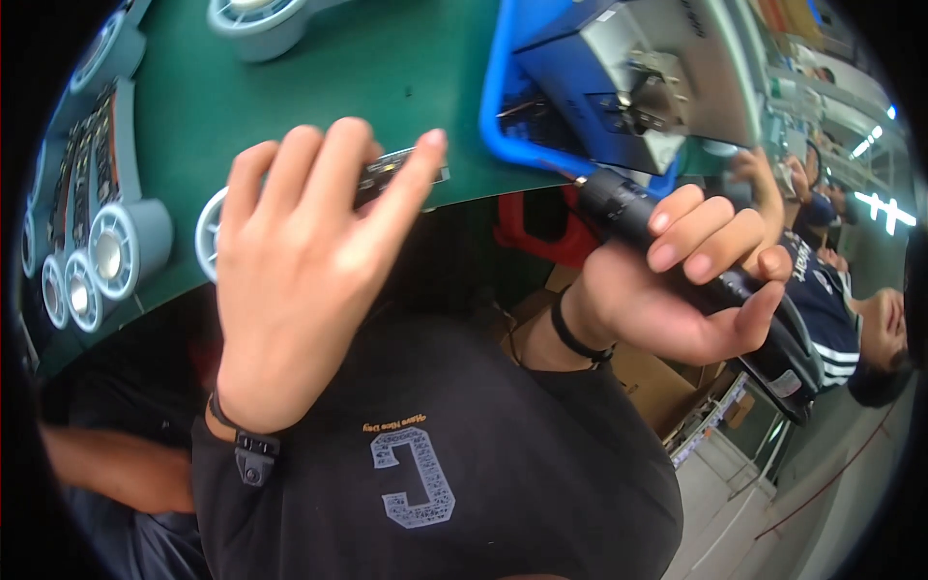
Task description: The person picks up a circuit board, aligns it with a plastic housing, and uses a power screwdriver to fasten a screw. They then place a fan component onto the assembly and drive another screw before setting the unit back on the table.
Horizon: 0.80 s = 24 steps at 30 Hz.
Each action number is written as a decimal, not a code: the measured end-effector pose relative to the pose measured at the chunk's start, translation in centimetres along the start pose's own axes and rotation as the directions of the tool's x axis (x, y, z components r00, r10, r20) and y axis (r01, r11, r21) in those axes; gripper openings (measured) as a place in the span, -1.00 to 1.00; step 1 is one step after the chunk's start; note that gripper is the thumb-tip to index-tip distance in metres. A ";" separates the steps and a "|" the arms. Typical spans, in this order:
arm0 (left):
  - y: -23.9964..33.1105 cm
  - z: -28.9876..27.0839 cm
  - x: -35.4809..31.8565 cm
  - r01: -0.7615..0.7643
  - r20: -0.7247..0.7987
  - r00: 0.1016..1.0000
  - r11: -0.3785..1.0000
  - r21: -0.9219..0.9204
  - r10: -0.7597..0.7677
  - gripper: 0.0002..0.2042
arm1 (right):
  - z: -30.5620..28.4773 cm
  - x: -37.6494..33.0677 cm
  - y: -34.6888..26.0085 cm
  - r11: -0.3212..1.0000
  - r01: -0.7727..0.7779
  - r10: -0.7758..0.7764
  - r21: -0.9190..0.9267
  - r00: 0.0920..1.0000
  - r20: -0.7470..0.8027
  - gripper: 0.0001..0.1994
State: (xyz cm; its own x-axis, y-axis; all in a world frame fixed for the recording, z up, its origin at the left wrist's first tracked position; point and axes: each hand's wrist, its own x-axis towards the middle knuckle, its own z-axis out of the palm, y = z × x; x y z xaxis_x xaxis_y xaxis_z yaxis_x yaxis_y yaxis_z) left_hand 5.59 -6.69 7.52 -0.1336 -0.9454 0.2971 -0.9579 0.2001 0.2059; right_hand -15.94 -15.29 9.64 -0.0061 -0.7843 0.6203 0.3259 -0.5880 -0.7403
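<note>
My left hand [304, 232] is laid over a light blue plastic housing [207, 237] near the table's front edge, fingers bent around it. Between thumb and forefinger shows part of a dark circuit board [385, 169]; the palm hides the rest. My right hand [686, 266] is wrapped around a black electric screwdriver [619, 205], held to the right of the board and apart from it. Its thin bit [565, 174] points left, toward the board. Whether a screw sits on the bit is too small to tell.
A blue bin [498, 126] with a grey metal box-like machine [619, 92] stands at the far right of the green table [387, 58]. Several similar housings with boards [116, 251] line the left; another housing [261, 34] lies at the back. Co-workers [831, 309] are at the right; someone's forearm [126, 469] is lower left.
</note>
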 end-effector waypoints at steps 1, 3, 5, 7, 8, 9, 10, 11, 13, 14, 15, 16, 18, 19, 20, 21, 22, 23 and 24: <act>0.3 -0.3 0.1 -0.005 -0.037 0.999 1.000 -0.004 0.005 -0.50 | 0.0 0.0 -0.5 0.997 0.002 -0.001 0.078 1.000 -0.003 -0.68; 0.9 -0.6 0.7 -0.015 -0.106 0.994 1.000 -0.014 0.014 -0.49 | -0.4 0.3 -1.6 0.973 0.002 -0.001 0.230 1.000 -0.006 -0.69; 1.2 -0.7 1.0 -0.063 -0.165 0.986 0.987 -0.148 0.038 -0.51 | 0.1 0.4 -2.8 0.956 0.002 -0.006 0.293 1.000 0.013 -0.70; 1.5 -0.7 1.5 -0.159 -0.280 0.959 0.901 -0.403 0.044 -0.56 | 0.5 0.6 -3.7 0.910 -0.016 -0.013 0.415 0.998 0.065 -0.71; 1.6 -0.6 1.6 -0.163 -0.279 0.959 0.902 -0.400 0.050 -0.56 | 0.4 0.6 -3.8 0.909 -0.011 -0.016 0.417 0.998 0.060 -0.71; 1.7 -0.2 1.6 -0.200 -0.305 0.950 0.875 -0.442 0.063 -0.60 | 0.2 0.7 -3.9 0.891 -0.019 -0.013 0.454 0.998 0.066 -0.71; 1.8 0.2 1.6 -0.237 -0.331 0.941 0.844 -0.481 0.076 -0.63 | 0.0 0.9 -4.1 0.872 -0.027 -0.010 0.489 0.997 0.072 -0.71; 2.0 0.4 1.6 -0.275 -0.357 0.930 0.810 -0.519 0.087 -0.66 | -0.2 1.1 -4.2 0.851 -0.034 -0.008 0.524 0.997 0.079 -0.70; 2.3 0.4 1.5 -0.279 -0.355 0.931 0.784 -0.555 0.080 -0.69 | -0.4 1.6 -4.4 0.840 -0.070 0.034 0.538 0.996 0.077 -0.70; 2.5 0.6 1.4 -0.284 -0.354 0.933 0.751 -0.596 0.071 -0.71 | -0.7 2.0 -4.4 0.831 -0.108 0.079 0.545 0.994 0.077 -0.69; 2.7 0.8 1.3 -0.287 -0.351 0.934 0.716 -0.636 0.062 -0.73 | -0.9 2.4 -4.3 0.820 -0.147 0.124 0.553 0.989 0.078 -0.68; 2.8 1.1 1.1 -0.289 -0.353 0.934 0.716 -0.636 0.064 -0.73 | -1.2 2.8 -4.4 0.821 -0.145 0.122 0.552 0.989 0.078 -0.68; 3.1 1.7 0.7 -0.297 -0.404 0.914 0.720 -0.628 0.025 -0.73 | -1.7 4.1 -4.3 0.843 -0.152 0.100 0.517 0.987 0.127 -0.66; 3.2 1.9 0.6 -0.303 -0.428 0.904 0.719 -0.626 0.008 -0.73 | -2.1 4.7 -4.2 0.856 -0.153 0.089 0.495 0.985 0.149 -0.64; 2.9 1.7 0.3 -0.304 -0.428 0.904 0.717 -0.627 0.008 -0.73 | -2.5 5.5 -3.8 0.857 -0.152 0.089 0.493 0.985 0.148 -0.64; 2.2 1.1 -0.1 -0.295 -0.414 0.910 0.752 -0.590 0.032 -0.74 | -2.9 6.5 -3.4 0.915 -0.106 0.065 0.390 0.991 0.117 -0.63; 1.3 0.3 -0.7 -0.287 -0.398 0.916 0.784 -0.550 0.056 -0.74 | -3.3 7.4 -3.0 0.958 -0.062 0.038 0.281 0.995 0.088 -0.63; 0.5 -0.3 -1.1 -0.279 -0.381 0.921 0.815 -0.508 0.079 -0.74 | -3.6 8.1 -2.6 0.986 -0.018 0.008 0.166 0.998 0.063 -0.62; -0.1 -1.4 -1.8 -0.265 -0.377 0.923 0.826 -0.497 0.070 -0.74 | -3.4 8.7 -2.1 0.982 -0.026 0.013 0.185 0.998 0.069 -0.62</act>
State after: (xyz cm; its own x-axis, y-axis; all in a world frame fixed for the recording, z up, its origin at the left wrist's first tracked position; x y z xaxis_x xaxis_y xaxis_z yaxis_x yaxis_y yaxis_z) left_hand 6.28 -4.64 8.23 -0.0942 -0.7621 0.6405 -0.6300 0.5438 0.5544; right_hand -19.92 -21.60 15.72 0.0634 -0.7767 0.6267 0.4955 -0.5206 -0.6953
